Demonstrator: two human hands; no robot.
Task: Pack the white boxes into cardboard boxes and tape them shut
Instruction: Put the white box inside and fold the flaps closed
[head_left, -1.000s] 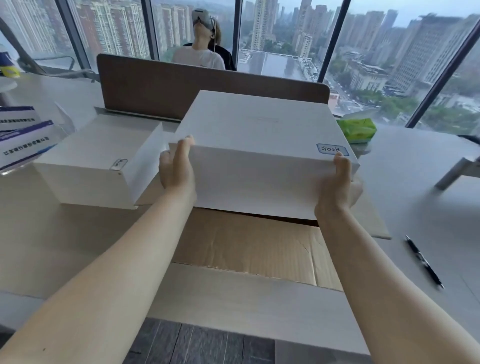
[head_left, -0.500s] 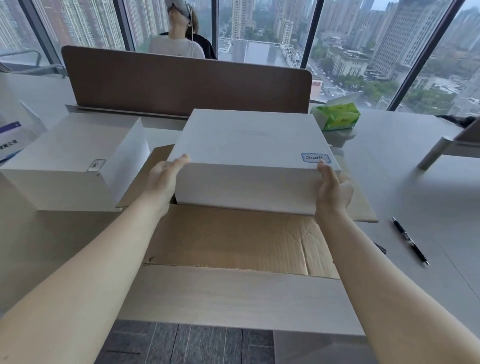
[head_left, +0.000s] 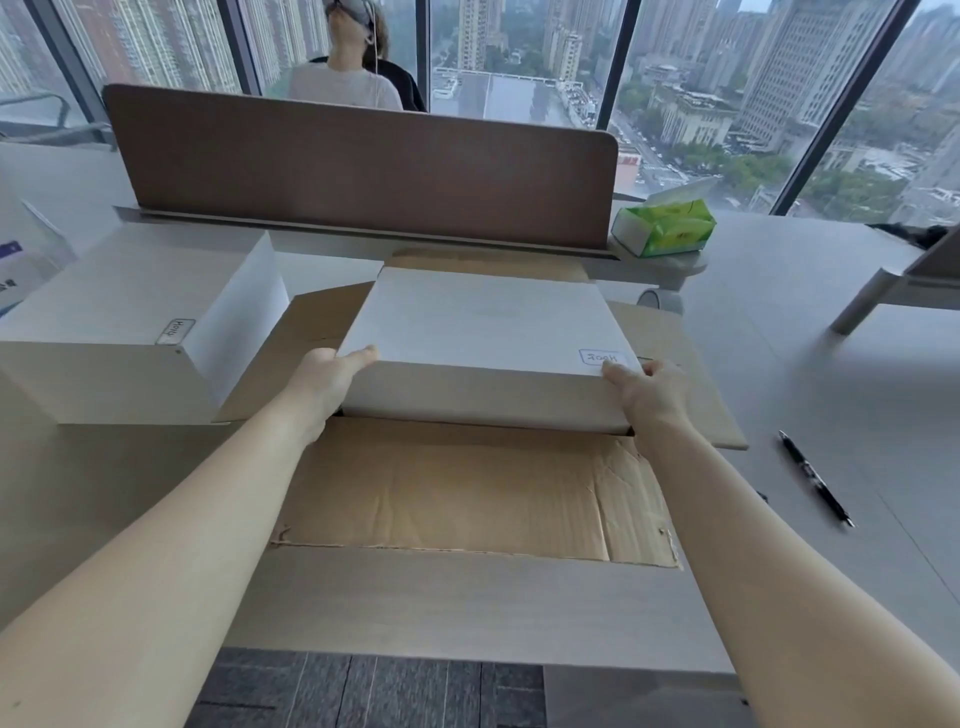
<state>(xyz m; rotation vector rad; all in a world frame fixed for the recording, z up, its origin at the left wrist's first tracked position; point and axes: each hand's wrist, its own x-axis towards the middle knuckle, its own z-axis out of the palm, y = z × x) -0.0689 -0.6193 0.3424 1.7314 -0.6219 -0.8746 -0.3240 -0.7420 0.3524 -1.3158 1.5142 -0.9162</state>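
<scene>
Head view: left hand (head_left: 324, 382) and right hand (head_left: 652, 395) clasp the near corners of a flat, rigid white rectangular box (head_left: 488, 332), half sunk into the open brown cardboard carton (head_left: 467, 493) on the desk (head_left: 831, 395). It looks stiff, smooth-sided and probably light; opposite edges suit best.

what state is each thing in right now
white box: held at both sides, partly down in the carton
cardboard box: open, flaps spread
second white box: closed, on the desk
left hand: grips the box
right hand: grips the box
pen: lying flat
tissue box: open
</scene>
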